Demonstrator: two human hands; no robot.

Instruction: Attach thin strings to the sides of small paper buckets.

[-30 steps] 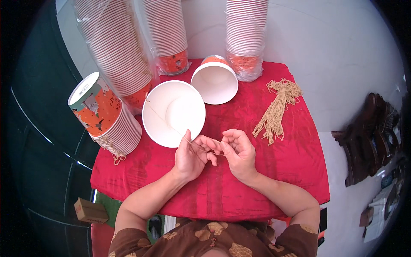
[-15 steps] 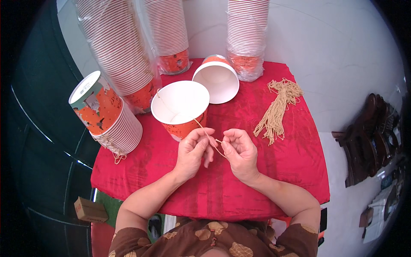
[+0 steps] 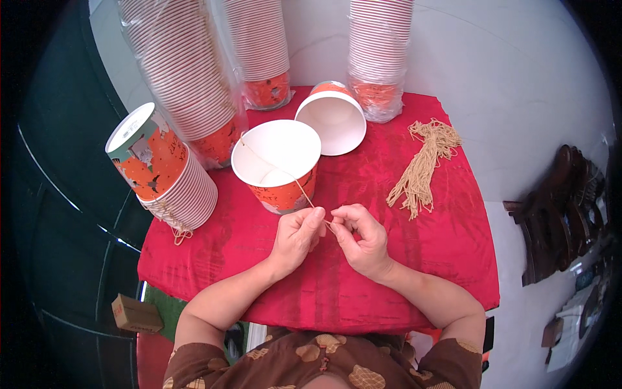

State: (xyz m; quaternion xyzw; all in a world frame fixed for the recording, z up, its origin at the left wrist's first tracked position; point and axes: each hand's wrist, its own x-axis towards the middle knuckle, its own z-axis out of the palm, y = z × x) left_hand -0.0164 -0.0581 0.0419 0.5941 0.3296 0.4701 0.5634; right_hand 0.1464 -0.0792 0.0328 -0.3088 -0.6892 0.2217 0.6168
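Tipped upright since earlier, paper cup [image 3: 277, 165] trails string [image 3: 304, 194] pinched by left hand [image 3: 297, 235] and right hand [image 3: 358, 236]; cup stacks [image 3: 181, 71] and string bundle [image 3: 424, 165] surround, on red cloth [image 3: 453, 246].

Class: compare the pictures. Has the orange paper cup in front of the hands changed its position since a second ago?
Yes. The orange paper cup faced the camera mouth-on; now it stands nearly upright beside the tipped cup, on the red tablecloth.

The tops of three wrapped cup stacks [image 3: 188, 71] are cut off by the upper edge. The string [image 3: 304, 193] end is concealed between the fingertips of the left hand [image 3: 297, 235] and right hand [image 3: 361, 238]; any knot is too small to be discerned. The dark objects [image 3: 564, 207] at right are blurred.
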